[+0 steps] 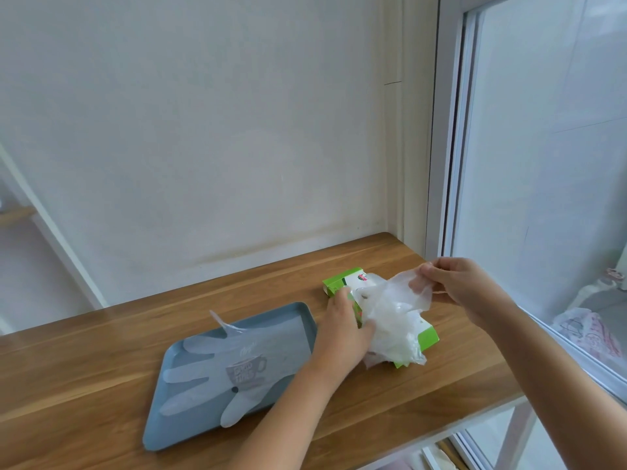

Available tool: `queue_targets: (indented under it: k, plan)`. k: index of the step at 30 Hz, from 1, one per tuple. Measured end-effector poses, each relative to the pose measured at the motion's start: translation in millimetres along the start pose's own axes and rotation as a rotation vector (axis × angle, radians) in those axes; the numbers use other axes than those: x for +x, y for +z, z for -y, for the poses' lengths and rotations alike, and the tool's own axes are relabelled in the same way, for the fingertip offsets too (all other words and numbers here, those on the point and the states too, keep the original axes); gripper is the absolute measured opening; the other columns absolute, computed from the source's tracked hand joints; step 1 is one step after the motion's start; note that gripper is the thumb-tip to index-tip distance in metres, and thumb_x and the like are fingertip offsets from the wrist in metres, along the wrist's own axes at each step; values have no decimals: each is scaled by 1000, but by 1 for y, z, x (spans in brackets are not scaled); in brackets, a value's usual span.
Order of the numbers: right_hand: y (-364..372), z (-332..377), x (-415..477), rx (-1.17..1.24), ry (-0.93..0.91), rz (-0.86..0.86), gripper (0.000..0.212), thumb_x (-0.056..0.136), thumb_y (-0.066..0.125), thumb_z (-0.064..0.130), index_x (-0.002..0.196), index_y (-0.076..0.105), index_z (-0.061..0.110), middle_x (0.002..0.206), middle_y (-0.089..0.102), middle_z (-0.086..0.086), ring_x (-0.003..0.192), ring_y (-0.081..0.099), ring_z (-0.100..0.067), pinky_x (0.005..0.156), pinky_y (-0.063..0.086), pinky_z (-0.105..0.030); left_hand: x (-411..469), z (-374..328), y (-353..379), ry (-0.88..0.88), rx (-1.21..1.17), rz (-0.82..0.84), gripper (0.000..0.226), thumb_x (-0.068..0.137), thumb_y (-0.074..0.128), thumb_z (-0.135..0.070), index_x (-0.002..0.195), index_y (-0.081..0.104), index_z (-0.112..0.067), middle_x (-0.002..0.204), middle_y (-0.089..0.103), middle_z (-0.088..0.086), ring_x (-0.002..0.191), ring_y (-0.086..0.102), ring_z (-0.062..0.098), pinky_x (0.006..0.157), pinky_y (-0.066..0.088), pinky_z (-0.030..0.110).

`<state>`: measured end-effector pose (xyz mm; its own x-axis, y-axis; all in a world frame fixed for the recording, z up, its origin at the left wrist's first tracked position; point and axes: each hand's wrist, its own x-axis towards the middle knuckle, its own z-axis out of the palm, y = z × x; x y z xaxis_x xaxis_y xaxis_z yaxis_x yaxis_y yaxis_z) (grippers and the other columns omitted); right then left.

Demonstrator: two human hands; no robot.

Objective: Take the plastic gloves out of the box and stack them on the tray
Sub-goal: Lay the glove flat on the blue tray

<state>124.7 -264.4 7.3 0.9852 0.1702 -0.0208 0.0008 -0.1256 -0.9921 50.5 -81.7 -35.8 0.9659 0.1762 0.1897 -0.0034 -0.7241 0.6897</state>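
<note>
A rounded grey-blue plastic tray (159,432) sits nearest, on the left of a wooden worktop (101,351) with a warm streaked grain. One flat glove (210,378) lies spread across the tray, its fingers pointing left. It is thin, milky film, clear enough that a cup design printed on the tray shows through.

Just right of the tray, the left hand (342,327) grips a small green and white cardboard box (339,283), its fingers curled over the near side to hold it down. A bunch of gloves (393,320) spills from the box's top, crumpled and glossy.

Farther right, the right hand (464,286) pinches the edge of a loose glove (414,283) between thumb and fingertips and lifts it above the box. The lower part of this glove merges into the bunch.

The step in hand appears to be drawing the second glove free. The next move probably calls for separating this clinging sheet from the rest, then carrying it left and smoothing it onto the one already laid.

Behind stands a plain cream wall (203,130), and on the right a white-framed window (543,164).
</note>
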Motion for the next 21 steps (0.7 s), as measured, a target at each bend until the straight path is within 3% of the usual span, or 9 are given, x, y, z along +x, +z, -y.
queue_targets:
  k: [2, 4, 7, 9, 12, 15, 17, 19, 21]
  plan:
    - [3, 2, 4, -82, -24, -12, 24, 98, 49, 10, 81, 64, 3, 71, 71, -9, 74, 67, -24, 74, 57, -36, -4, -11, -1, 213, 8, 25, 53, 97, 52, -36, 144, 31, -22, 137, 40, -8, 127, 38, 6, 99, 30, 17]
    - [8, 4, 7, -172, -56, -23, 27, 98, 48, 10, 76, 62, 6, 67, 70, -6, 70, 64, -23, 71, 54, -35, -4, -17, 6, 342, 113, 185, 49, 99, 45, -42, 141, 38, -19, 143, 40, -5, 133, 34, 8, 107, 27, 21]
    - [15, 11, 12, -258, -105, -57, 29, 100, 42, 14, 73, 54, 9, 70, 62, -5, 70, 57, -23, 71, 49, -38, -2, -8, 25, 404, 274, 347, 52, 98, 37, -49, 134, 48, -13, 142, 45, 1, 134, 35, 16, 114, 26, 40]
    - [18, 18, 14, -237, -158, -104, 28, 100, 41, 17, 75, 50, 8, 75, 54, -9, 74, 54, -25, 76, 49, -43, -3, -2, 35, 366, 320, 392, 51, 100, 36, -48, 141, 43, -19, 152, 35, -3, 144, 21, 18, 118, 13, 47]
    - [15, 43, 10, -228, -358, -203, 28, 100, 42, 19, 73, 44, 11, 71, 45, -6, 67, 43, -18, 63, 39, -28, -5, 2, 37, 301, 297, 410, 52, 101, 30, -53, 147, 36, -31, 160, 20, -8, 149, 5, 19, 120, -3, 46]
    - [12, 82, -3, -137, -530, -100, 26, 100, 44, 15, 76, 53, 14, 67, 48, -2, 58, 43, -10, 54, 36, -18, -5, -3, 33, 256, 192, 456, 58, 98, 25, -59, 147, 37, -31, 160, 19, -8, 149, 3, 14, 121, -1, 41]
    - [11, 105, -10, -4, -541, 38, 26, 100, 44, 12, 77, 56, 13, 67, 52, 1, 56, 50, -4, 58, 44, -14, -6, -10, 26, 207, 99, 500, 49, 103, 32, -46, 146, 40, -24, 159, 23, -6, 148, 6, 9, 119, 1, 29]
    - [7, 124, -13, 111, -481, 169, 24, 100, 42, 10, 81, 57, 9, 73, 60, -4, 68, 60, -11, 71, 53, -22, -5, -15, 16, 173, 2, 490, 42, 103, 41, -35, 143, 46, -22, 156, 31, -6, 144, 17, 4, 118, 11, 24]
    - [5, 137, -13, 172, -415, 268, 22, 99, 41, 9, 86, 58, 4, 81, 68, -11, 79, 66, -21, 81, 56, -32, -2, -19, 0, 112, -77, 431, 37, 101, 45, -25, 137, 52, -22, 147, 43, -9, 137, 33, 5, 107, 25, 18]
